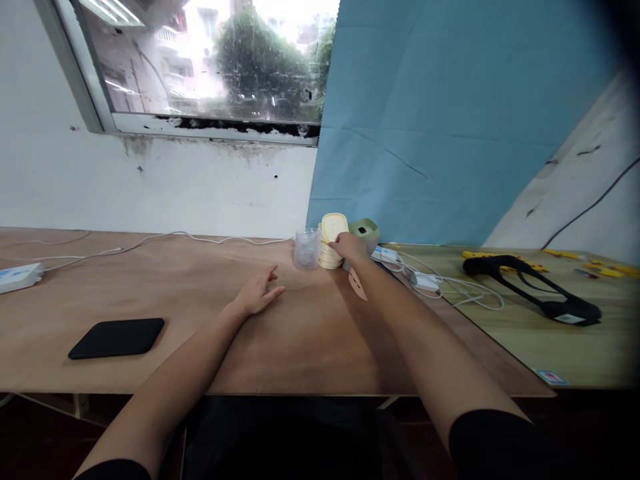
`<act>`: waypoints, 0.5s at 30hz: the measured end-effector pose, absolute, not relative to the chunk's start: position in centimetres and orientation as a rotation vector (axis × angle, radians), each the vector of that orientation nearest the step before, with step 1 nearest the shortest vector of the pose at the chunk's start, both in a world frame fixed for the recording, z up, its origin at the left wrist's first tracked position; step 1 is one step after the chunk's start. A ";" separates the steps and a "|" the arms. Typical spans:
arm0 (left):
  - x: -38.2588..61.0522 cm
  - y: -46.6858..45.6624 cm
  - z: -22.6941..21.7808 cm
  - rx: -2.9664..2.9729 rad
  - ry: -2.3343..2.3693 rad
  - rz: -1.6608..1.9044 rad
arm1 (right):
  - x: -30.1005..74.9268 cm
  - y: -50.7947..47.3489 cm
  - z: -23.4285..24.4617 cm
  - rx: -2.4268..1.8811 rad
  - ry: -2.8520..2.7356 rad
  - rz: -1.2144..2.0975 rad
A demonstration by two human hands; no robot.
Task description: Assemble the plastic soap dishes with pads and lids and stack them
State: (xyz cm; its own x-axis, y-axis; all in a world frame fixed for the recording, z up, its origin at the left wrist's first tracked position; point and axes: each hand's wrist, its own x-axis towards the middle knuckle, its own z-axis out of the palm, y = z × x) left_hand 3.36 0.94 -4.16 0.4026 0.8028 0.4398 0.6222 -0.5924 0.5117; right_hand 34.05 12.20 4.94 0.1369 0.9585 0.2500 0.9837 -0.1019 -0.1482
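My right hand [351, 248] reaches to the back of the brown-covered table. Its fingers pinch the edge of a pale yellow lid [335, 225], rectangular with rounded corners, which is tilted up to face me. Below and behind it stands a stack of similar lids [330, 259]. Touching or close beside that stack on the left are nested clear plastic containers [307, 250]. My left hand [256, 293] rests near the table surface, in front of the containers and apart from them, fingers spread and holding nothing. A green box with a dark opening [369, 230] is partly hidden behind my right hand.
Under my right forearm lies a peach-coloured piece [357, 285]. A black flat case [117, 337] is at left, near a white power strip [20, 277]. White adapters [425, 281] with cables and a black strap-like frame [540, 290] lie right. The wall [200, 193] bounds the back.
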 end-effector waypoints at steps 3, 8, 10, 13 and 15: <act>3.4 0.9 -4.1 2.390 1.248 0.975 | 34.2 12.1 4.9 -2.132 -1.907 -0.139; 3.4 0.9 -4.1 2.391 1.242 0.988 | 34.2 11.9 4.8 -2.125 -1.910 -0.146; 3.4 0.9 -4.1 2.391 1.248 0.987 | 34.1 11.9 4.8 -2.124 -1.913 -0.132; 3.4 0.9 -4.2 2.396 1.251 0.974 | 34.1 11.8 5.0 -2.121 -1.922 -0.117; 3.4 1.0 -4.2 2.401 1.247 0.968 | 34.1 11.7 5.0 -2.120 -1.934 -0.115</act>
